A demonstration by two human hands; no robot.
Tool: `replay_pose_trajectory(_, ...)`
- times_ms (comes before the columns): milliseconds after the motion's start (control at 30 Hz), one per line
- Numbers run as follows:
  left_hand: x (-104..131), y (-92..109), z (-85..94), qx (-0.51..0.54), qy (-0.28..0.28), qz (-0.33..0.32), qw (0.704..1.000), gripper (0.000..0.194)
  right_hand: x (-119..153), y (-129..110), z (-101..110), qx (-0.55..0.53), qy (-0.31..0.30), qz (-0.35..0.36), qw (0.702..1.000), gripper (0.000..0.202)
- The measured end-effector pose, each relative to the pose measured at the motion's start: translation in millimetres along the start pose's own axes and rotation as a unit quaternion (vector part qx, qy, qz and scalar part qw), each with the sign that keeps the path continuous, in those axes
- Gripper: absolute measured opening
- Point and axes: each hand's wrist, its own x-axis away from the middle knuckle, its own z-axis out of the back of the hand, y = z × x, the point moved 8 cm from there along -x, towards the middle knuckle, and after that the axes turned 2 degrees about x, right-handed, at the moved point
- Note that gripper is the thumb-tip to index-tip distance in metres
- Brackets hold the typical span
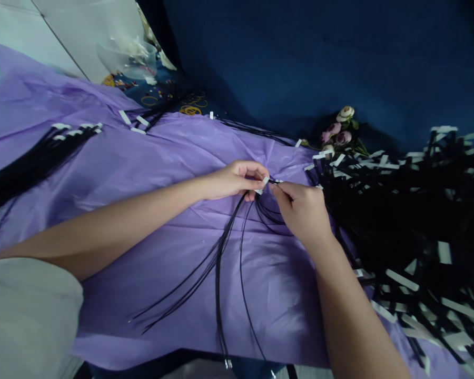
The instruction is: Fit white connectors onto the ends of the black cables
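Near the middle of the purple sheet, my two hands meet over a bunch of thin black cords. My left hand pinches a small white paper tag at the top of the bunch, with the cords hanging from below its fingers toward me. Close on its right, my right hand is closed, thumb and forefinger gripping the short black end that runs out from the tag. The fingertips of both hands are only a little apart. Some cords loop beneath my right hand; others trail down to the front edge.
A large heap of black cords with white tags covers the right side. At the left lies a tagged black bundle. Along the back are more cords, yellow rubber bands, artificial flowers and a clear plastic bag.
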Motion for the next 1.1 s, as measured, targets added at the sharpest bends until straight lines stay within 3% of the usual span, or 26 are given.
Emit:
replay_pose_trajectory(467,3,-2,2.2,-0.026,-0.008,-0.014,1.0,0.016,0,-1,-3,0.008,-0.002,0.019,1.0,0.033)
replay_pose_trajectory(800,9,-3,4.6,-0.013,0.001,0.017,1.0,0.026,-1,-7,-8,0.038,-0.02,0.022,0.999,0.03)
replay_pose_trajectory(1100,12,-2,7.8,0.032,0.023,0.031,0.999,0.026,1,-9,-10,0.051,-0.016,-0.024,0.998,0.03)
